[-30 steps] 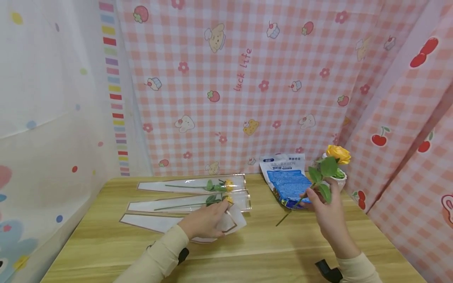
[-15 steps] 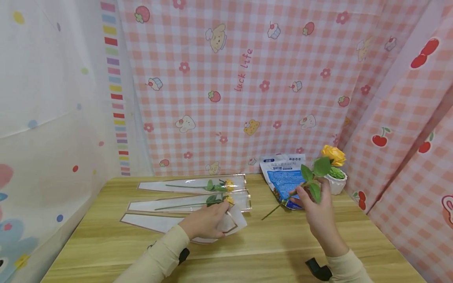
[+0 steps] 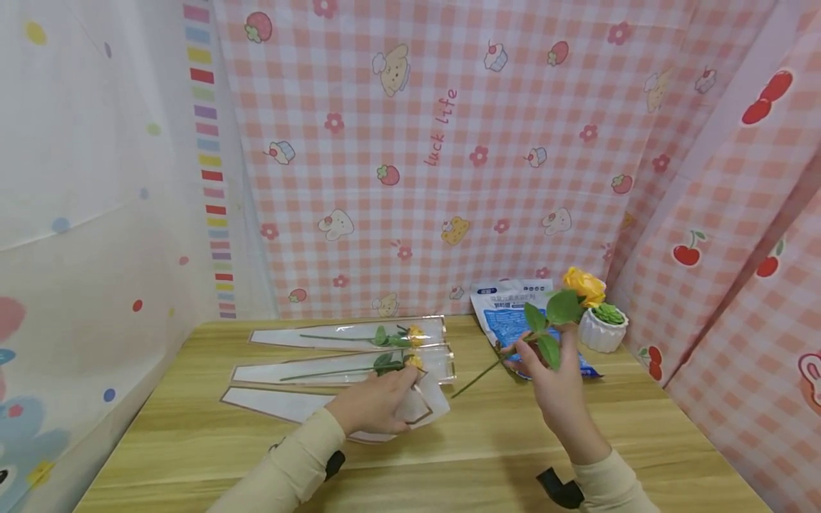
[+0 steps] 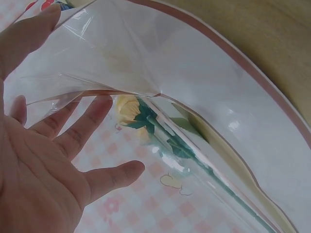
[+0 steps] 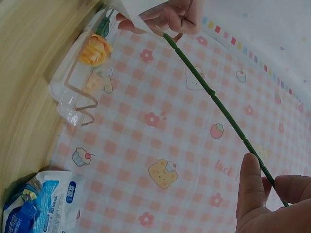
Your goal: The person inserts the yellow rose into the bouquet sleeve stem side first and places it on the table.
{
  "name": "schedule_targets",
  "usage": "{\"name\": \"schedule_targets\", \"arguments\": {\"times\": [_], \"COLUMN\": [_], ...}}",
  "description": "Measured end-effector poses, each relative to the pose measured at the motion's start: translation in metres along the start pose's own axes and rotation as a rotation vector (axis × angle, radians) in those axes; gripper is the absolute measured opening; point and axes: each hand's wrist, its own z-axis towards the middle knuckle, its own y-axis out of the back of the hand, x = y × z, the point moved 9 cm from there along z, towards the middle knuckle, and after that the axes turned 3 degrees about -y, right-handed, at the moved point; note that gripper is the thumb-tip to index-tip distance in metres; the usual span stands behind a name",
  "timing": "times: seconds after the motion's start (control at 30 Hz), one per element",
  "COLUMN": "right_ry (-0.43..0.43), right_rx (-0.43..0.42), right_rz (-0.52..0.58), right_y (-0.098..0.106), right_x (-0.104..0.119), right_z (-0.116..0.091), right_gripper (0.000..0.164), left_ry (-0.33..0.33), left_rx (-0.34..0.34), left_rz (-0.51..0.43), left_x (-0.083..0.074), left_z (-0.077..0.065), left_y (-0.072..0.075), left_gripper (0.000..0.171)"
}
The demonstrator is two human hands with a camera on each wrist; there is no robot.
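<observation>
My left hand (image 3: 375,402) holds the wide end of a white, clear-fronted flower sleeve (image 3: 276,405) with a brown border. In the left wrist view its fingers spread at the lifted film of the sleeve's mouth. My right hand (image 3: 558,395) pinches the green stem of a yellow rose (image 3: 584,287) below its leaves. The bloom tilts up to the right, and the bare stem end points down-left towards the sleeve's mouth. The right wrist view shows the stem (image 5: 212,92) reaching to the white sleeve edge; whether its tip is inside, I cannot tell.
Two sleeves lie farther back, the rear sleeve (image 3: 276,338) and the middle sleeve (image 3: 256,374), each with a yellow rose inside. A blue and white bag (image 3: 503,320) stands behind my right hand, and a white pot (image 3: 603,336) with a succulent is right of it.
My right hand has moved left with the rose, bringing the stem end closer to the sleeve's mouth. The pot has come into fuller view. My left hand has hardly moved.
</observation>
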Motion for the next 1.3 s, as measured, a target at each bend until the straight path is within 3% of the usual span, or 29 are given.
{"name": "schedule_targets", "arguments": {"times": [0.3, 0.57, 1.0, 1.3], "right_ry": [0.002, 0.034, 0.01, 0.038], "right_rx": [0.042, 0.078, 0.1, 0.088], "right_rz": [0.029, -0.06, -0.195, -0.203], "right_y": [-0.019, -0.032, -0.05, -0.061], "right_x": [-0.007, -0.01, -0.026, -0.032], "right_z": [-0.004, -0.006, -0.011, -0.015], "right_gripper": [0.044, 0.043, 0.045, 0.045], "left_ry": [-0.025, -0.026, -0.05, -0.045], "left_rx": [-0.012, -0.005, -0.029, -0.042], "left_rz": [-0.005, -0.023, -0.037, -0.048], "left_x": [-0.003, -0.004, -0.006, -0.006], "left_z": [-0.001, 0.0, 0.002, 0.003], "left_y": [0.001, 0.003, 0.006, 0.008], "left_gripper": [0.067, 0.064, 0.062, 0.065]}}
